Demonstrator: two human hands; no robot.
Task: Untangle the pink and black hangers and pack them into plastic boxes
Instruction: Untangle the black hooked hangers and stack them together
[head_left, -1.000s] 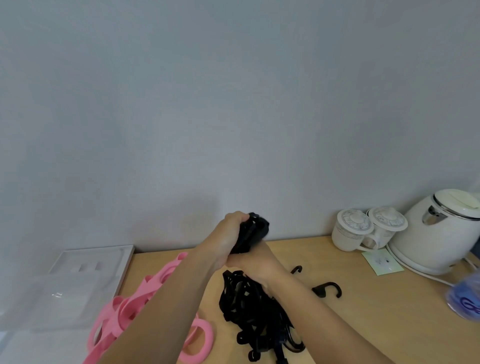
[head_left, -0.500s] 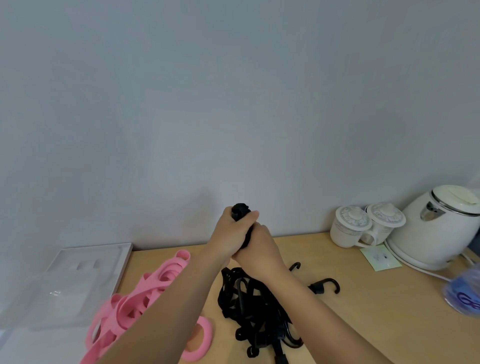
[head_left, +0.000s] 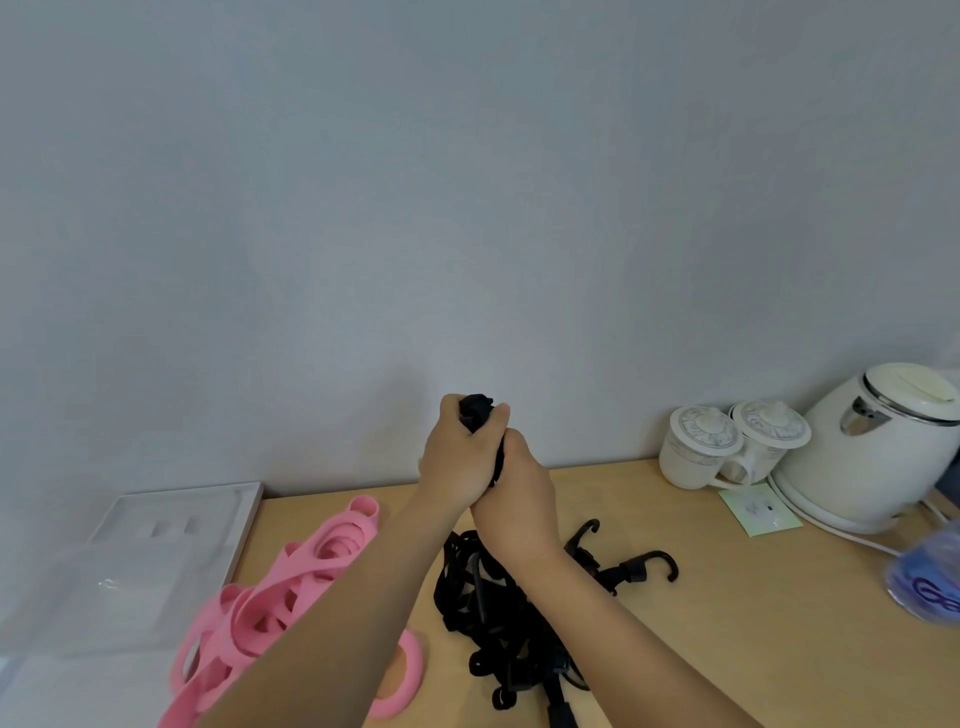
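As left hand (head_left: 456, 460) and right hand (head_left: 515, 501) curl tight round top of black hangers (head_left: 491, 618), tangle trails to counter (head_left: 727, 629) middle: likely light, floppy, snag-prone; hold near hooks (head_left: 661, 562).

Table (head_left: 727, 649) bears pink hangers (head_left: 270, 608), black hangers (head_left: 485, 603) (kettle (head_left: 872, 457) too).

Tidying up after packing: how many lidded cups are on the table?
2: left cup near the table's back right, right cup between it and the kettle. None seems hidden.

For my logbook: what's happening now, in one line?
left hand: grips black hangers | right hand: grips same | pink hangers: on table
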